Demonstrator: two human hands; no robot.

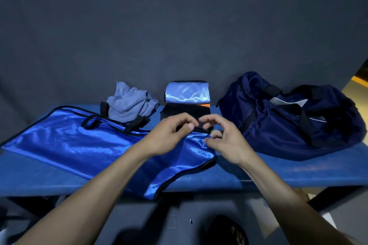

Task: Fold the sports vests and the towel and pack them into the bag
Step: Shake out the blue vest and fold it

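A shiny blue sports vest (pixel 79 145) with black trim lies spread across the blue bench, its near edge hanging over the front. My left hand (pixel 171 135) hovers over its right end, thumb and forefinger close together at the black trim. My right hand (pixel 221 137) is beside it with curled, spread fingers just above the same edge. Whether either hand grips the fabric is unclear. Behind my hands sits a folded stack of vests (pixel 187 95), pale blue on top with orange and black beneath. A crumpled grey towel (pixel 129 103) lies at the back left. The dark navy bag (pixel 288 117) sits at the right.
The blue padded bench (pixel 278 173) stands against a dark grey wall. Black straps of the vest (pixel 135 125) lie beside the towel. Below the front edge the floor is dim, with a dark object (pixel 225 230) near my feet.
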